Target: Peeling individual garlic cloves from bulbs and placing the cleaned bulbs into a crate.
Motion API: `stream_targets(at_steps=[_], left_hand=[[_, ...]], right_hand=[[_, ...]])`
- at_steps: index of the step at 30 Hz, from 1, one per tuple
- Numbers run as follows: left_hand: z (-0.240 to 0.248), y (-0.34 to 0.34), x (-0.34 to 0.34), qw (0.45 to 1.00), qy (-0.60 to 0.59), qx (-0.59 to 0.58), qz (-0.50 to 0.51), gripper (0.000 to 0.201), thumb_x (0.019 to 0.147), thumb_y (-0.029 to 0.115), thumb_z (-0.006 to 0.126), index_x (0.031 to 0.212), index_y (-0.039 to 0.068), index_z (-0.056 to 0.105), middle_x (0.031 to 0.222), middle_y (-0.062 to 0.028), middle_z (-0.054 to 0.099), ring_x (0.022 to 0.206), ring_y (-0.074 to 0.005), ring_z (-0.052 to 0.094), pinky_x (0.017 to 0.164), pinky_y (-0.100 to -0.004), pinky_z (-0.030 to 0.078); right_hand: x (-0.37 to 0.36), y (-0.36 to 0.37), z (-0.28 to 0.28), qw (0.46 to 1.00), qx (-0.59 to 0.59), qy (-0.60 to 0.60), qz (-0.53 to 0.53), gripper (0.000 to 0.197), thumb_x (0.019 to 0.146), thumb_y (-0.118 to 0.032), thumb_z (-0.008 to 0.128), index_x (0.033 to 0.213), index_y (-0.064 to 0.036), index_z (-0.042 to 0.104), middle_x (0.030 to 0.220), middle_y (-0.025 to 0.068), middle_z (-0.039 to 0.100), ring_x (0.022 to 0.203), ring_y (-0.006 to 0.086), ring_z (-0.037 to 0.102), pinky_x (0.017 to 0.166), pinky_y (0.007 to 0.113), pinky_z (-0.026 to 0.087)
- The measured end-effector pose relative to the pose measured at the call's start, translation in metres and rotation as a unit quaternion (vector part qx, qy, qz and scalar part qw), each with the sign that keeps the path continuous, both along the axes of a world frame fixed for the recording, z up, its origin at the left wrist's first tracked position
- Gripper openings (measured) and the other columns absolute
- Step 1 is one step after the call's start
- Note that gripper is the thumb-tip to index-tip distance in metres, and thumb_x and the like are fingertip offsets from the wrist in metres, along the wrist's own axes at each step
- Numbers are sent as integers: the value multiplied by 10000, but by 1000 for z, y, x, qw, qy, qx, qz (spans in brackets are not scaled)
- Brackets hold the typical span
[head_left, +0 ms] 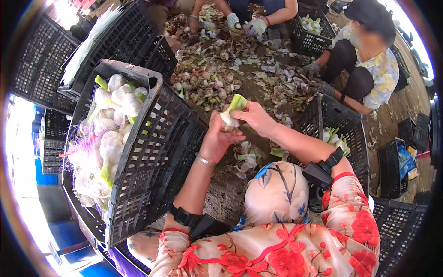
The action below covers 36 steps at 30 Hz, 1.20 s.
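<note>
A white garlic bulb [229, 121] with a short, pale green stem is between my hands, over the ground in the middle of the view. My left hand [218, 138] is cupped under and beside the bulb, thumb against its side. From the right, my right hand [255, 118] pinches the bulb near the base of the stem. Loose garlic bulbs [217, 87] lie in a heap on the ground just beyond. Peeled skins and stem pieces [247, 161] lie below my hands.
At my left stands a tall black crate [147, 157] with garlic and purple netting [76, 150]. Another black crate [344, 120] at my right holds trimmed garlic. A person [369, 60] crouches at the far right; other people's gloved hands [254, 27] work at the back.
</note>
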<state>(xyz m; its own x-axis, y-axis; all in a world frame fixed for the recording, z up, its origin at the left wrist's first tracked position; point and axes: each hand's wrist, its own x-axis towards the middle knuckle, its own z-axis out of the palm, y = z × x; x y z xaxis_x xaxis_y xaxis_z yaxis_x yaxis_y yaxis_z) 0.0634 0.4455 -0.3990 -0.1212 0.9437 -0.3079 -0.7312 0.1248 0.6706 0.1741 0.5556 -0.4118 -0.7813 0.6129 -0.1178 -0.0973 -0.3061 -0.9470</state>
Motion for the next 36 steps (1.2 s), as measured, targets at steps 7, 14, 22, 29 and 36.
stream_targets(at_steps=[7,14,22,29,36], left_hand=[[5,7,13,917,282,-11,281,542,775,21,582,1222,24,275,1098,-110,429,891,-177,505,738,-292,492],[6,10,-2,865,443,70,222,403,757,-25,570,1124,3,405,1040,-98,517,902,-152,529,737,-259,487],[23,5,-6,987,131,75,-62,497,789,-4,474,1259,42,320,1091,-119,517,908,-226,563,708,-369,530],[-1,3,-13,995,51,50,69,432,893,148,402,1293,66,260,1151,-119,481,1007,-210,515,781,-386,486],[1,8,-9,978,171,63,103,339,911,213,408,1192,24,389,1085,-94,513,933,-167,536,737,-315,489]], right_hand=[[-7,-11,8,975,188,-48,-111,190,807,-161,584,886,12,590,754,35,612,683,60,527,620,243,437],[4,6,30,967,239,-31,-77,172,820,-149,567,898,2,591,769,13,609,699,48,520,641,230,437],[12,35,29,999,-18,5,-32,161,797,-118,544,921,-23,582,797,30,603,684,100,567,606,241,446],[14,14,34,998,-3,-26,-54,170,800,-100,536,934,0,570,849,56,604,731,120,585,620,267,495],[36,58,-27,729,463,-505,17,393,791,-345,537,915,25,583,765,90,613,695,185,599,647,293,481]])
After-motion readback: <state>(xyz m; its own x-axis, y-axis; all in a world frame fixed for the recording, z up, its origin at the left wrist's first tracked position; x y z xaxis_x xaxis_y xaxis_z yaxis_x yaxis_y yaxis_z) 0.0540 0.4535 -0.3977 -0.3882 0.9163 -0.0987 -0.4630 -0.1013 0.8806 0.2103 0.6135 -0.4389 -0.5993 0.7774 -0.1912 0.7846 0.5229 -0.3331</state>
